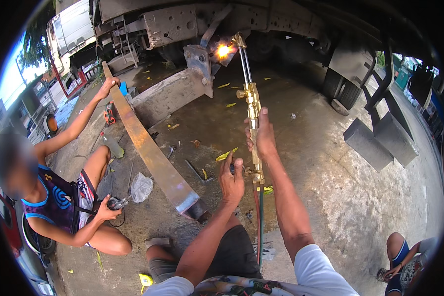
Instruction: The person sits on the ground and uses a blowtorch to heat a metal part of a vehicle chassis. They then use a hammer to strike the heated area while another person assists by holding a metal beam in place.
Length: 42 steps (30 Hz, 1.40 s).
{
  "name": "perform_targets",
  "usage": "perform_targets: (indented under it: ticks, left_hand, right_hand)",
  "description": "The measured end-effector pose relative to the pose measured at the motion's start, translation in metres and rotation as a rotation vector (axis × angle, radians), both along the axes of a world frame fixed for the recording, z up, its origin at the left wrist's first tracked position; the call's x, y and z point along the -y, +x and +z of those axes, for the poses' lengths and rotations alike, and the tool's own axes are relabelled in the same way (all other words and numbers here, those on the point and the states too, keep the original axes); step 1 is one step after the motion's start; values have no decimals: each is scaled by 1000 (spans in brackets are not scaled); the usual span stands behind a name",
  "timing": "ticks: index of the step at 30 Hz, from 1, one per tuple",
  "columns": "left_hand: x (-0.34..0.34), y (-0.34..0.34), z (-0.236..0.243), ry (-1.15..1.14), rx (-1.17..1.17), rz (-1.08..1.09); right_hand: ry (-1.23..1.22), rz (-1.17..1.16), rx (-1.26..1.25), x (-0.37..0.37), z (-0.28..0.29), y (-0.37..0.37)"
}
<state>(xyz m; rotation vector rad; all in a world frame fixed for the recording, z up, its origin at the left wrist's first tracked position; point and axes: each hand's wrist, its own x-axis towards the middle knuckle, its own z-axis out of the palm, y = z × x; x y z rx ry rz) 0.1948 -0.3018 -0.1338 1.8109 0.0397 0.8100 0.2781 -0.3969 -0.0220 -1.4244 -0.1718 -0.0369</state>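
My right hand is wrapped around the handle of a brass cutting torch, which points up and away from me. Low on the same torch, my left hand has its thumb and fingers closed at a valve knob, partly hidden by them. A bright orange-yellow flame glows at the torch's tip, against a rusty steel bracket under a truck frame. Red and green hoses run down from the torch's rear end toward my lap.
On the left a crouching person steadies a long steel beam with one hand and holds a small dark item in the other. Around them lie a plastic bottle, a plastic bag and a tape measure. Another person sits lower right.
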Motion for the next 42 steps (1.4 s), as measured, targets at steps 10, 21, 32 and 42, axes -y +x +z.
perform_targets:
  ticks: [10, 21, 32, 42]
  left_hand:
    - [-63, -118, -157, 663, -349, -453]
    - [-59, -104, -159, 744, -401, -723]
    - [-66, -88, -179, 815, -280, -627]
    - [-55, -84, -175, 810, -328, -645]
  right_hand:
    - [12, 1, 0, -3, 1, 1]
    - [78, 11, 12, -8, 0, 4]
    - [69, 74, 17, -17, -7, 7]
    - [84, 93, 9, -16, -12, 7]
